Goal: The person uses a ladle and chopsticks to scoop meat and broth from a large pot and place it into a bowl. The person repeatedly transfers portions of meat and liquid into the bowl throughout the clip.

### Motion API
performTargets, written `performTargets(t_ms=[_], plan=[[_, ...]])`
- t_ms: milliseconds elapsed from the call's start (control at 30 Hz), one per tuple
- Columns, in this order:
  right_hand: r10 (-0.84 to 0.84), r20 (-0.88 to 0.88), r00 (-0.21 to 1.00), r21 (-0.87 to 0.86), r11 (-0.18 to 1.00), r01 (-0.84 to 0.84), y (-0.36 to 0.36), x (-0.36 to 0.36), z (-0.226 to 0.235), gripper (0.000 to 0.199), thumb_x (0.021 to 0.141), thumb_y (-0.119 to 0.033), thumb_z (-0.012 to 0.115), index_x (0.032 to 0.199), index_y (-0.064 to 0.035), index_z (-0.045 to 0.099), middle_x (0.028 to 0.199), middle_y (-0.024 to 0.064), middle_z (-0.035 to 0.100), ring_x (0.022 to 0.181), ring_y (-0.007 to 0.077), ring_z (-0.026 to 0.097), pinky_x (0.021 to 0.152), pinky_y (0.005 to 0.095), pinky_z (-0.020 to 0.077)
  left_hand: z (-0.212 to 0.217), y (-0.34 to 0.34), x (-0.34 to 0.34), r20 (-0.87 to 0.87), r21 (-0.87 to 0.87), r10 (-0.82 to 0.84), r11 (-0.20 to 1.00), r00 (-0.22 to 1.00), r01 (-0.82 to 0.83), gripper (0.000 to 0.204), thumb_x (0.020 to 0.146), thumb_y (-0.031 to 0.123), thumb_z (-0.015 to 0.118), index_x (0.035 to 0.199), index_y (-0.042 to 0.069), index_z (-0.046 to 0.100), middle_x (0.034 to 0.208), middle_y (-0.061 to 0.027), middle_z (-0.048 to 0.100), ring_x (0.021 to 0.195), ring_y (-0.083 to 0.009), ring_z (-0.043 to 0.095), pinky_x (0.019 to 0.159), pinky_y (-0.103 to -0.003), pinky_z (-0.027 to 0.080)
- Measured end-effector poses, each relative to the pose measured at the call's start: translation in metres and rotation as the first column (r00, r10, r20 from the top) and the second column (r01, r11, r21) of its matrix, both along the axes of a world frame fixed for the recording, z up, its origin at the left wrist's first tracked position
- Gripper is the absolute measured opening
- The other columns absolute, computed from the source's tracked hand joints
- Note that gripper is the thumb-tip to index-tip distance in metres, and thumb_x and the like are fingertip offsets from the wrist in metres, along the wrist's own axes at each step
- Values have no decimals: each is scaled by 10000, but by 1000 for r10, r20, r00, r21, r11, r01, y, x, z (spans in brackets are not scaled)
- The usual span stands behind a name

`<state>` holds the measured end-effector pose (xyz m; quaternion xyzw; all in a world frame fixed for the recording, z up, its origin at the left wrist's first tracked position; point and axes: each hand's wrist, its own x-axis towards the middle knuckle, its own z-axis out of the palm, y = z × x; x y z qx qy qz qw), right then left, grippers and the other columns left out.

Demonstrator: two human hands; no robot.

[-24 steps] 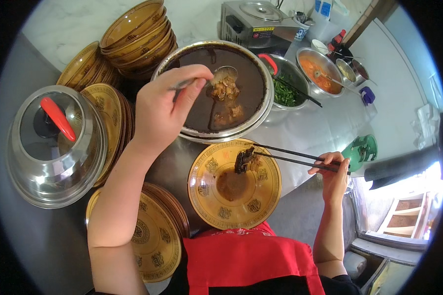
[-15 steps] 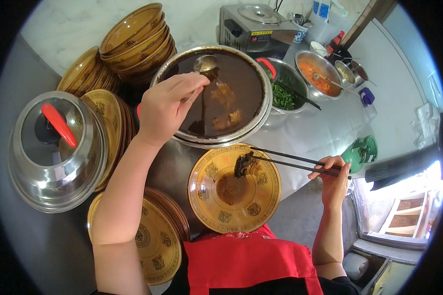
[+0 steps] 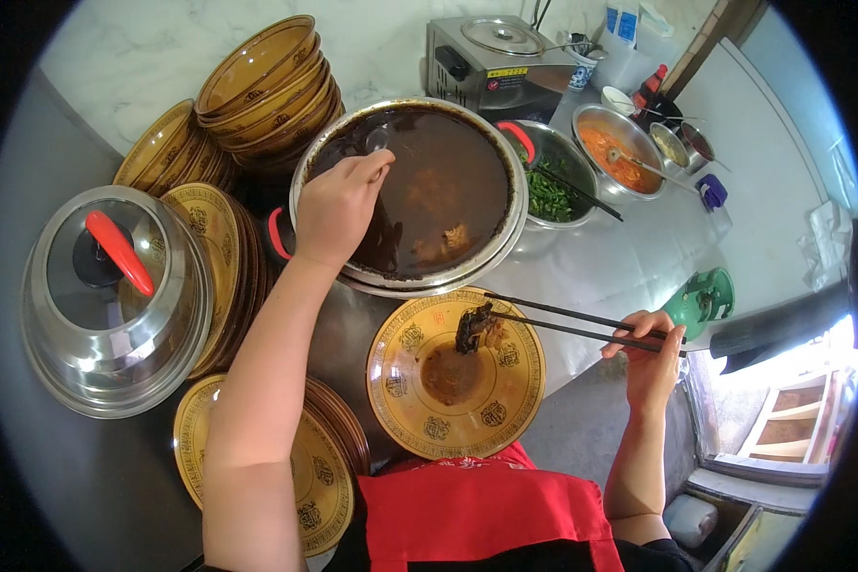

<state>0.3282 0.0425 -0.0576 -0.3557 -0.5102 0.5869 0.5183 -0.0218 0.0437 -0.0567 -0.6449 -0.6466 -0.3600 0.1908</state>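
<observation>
Over the big steel pot (image 3: 520, 205) of dark brown broth (image 3: 448, 162), my left hand (image 3: 338, 210) is closed round the handle of a ladle (image 3: 377, 143). Most of the ladle's bowl is sunk in the broth near the far side. My right hand (image 3: 648, 353) grips a pair of long black chopsticks (image 3: 577, 329), pointing left. Their tips meet a dark, glossy chunk of food (image 3: 471, 329) over the patterned yellow-brown wide-rimmed bowl (image 3: 405, 415) in front of me. A little brown liquid lies in that bowl. Pale bits float in the broth near the pot's near side.
Stacked brown bowls (image 3: 262, 81) stand back left. A red-handled steel lid (image 3: 86, 357) and piles of patterned plates (image 3: 329, 510) are at left. Beyond the pot sit a basin of chopped greens (image 3: 548, 195), a basin of orange-red food (image 3: 605, 143) and a steel warmer (image 3: 486, 71).
The ladle's bowl, shiny at the surface before, has sunk into the broth as my left hand moved slightly left and down. My right hand keeps its grip with little movement.
</observation>
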Motion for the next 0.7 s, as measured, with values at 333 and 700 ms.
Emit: performTargets(t_ms=[333, 700], plan=[[-49, -23, 999, -8, 999, 49, 2, 7, -1, 493, 869, -423, 237, 710, 2, 429, 708, 152, 475, 534, 258, 521, 508, 333, 470, -5, 32, 20, 416, -99, 132, 990, 900, -100, 111, 817, 182, 456, 813, 106, 538, 685, -84, 566, 612, -268, 544, 538, -334, 419], [-10, -98, 995, -16, 1000, 9, 7, 8, 8, 506, 860, -450, 238, 688, -11, 421, 688, 160, 484, 505, 264, 522, 509, 327, 461, -21, 35, 17, 707, 20, -140, 984, 693, 179, 152, 833, 187, 443, 825, 80, 550, 657, -71, 558, 628, -191, 570, 566, -280, 432]])
